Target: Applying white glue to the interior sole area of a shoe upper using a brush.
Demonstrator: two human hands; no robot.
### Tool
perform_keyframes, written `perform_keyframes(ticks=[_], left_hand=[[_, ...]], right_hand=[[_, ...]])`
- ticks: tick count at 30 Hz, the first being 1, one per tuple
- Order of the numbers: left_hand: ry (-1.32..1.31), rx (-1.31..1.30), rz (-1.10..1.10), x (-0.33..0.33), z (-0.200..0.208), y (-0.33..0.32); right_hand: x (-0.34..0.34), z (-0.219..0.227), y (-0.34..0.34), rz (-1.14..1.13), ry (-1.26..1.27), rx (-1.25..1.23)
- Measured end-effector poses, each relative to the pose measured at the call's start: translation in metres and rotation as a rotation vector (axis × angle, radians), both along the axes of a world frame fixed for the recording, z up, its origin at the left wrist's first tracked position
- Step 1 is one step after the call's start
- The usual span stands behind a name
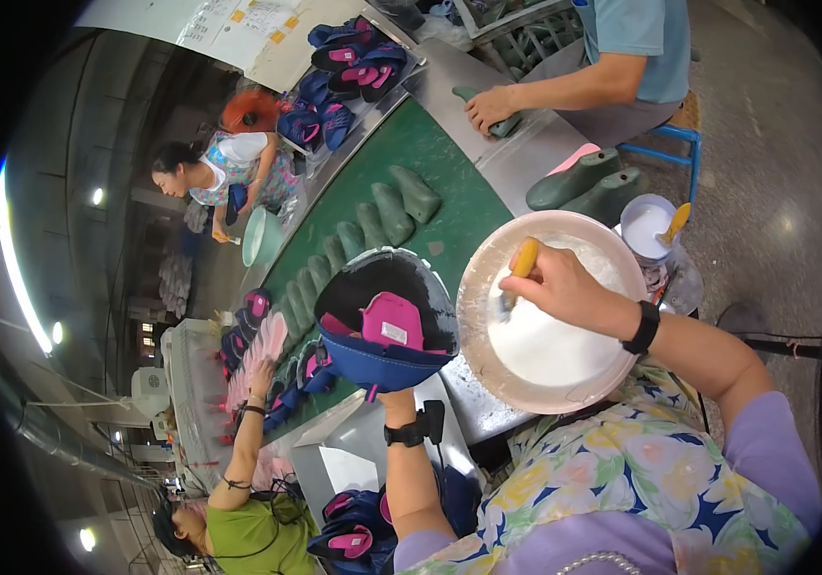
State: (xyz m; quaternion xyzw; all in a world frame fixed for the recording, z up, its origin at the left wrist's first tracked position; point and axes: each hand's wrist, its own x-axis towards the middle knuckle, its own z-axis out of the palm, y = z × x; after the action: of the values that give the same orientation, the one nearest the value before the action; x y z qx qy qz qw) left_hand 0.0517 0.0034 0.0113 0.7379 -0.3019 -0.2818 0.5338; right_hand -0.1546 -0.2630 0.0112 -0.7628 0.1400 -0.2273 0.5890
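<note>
My left hand [398,402] holds up a navy shoe upper [387,369] from below, its fingers mostly hidden behind it. The upper's dark opening and pink tongue face me, with pale grey along the rim. Close on its right stands a pale pink basin [471,350] of white liquid [555,350]. Over the basin, my right hand [564,280] grips a brush [527,255] by its yellow handle, the bristles at the liquid near the left wall.
Green shoe lasts [373,225] line the green conveyor belt [430,134]. A white bucket [643,228] with a yellow-handled brush stands right of the basin, near larger lasts [574,179]. Co-workers sit across and left; one's hand touches a last. More uppers [358,57] are piled far off and below.
</note>
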Motion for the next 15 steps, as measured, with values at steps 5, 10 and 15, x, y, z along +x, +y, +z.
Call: perform_keyframes(ticks=[5,10,15], left_hand=[[-0.018,-0.012,-0.046,0.001,0.005,0.006],[-0.027,-0.012,-0.064,-0.011,-0.001,0.003],[-0.046,-0.028,-0.144,-0.026,-0.004,0.003]], right_hand=[[-0.013,-0.045,-0.014,0.189,0.062,-0.546],[-0.017,0.003,-0.018,-0.024,0.063,-0.215],[0.003,0.009,-0.005,-0.06,-0.236,0.382]])
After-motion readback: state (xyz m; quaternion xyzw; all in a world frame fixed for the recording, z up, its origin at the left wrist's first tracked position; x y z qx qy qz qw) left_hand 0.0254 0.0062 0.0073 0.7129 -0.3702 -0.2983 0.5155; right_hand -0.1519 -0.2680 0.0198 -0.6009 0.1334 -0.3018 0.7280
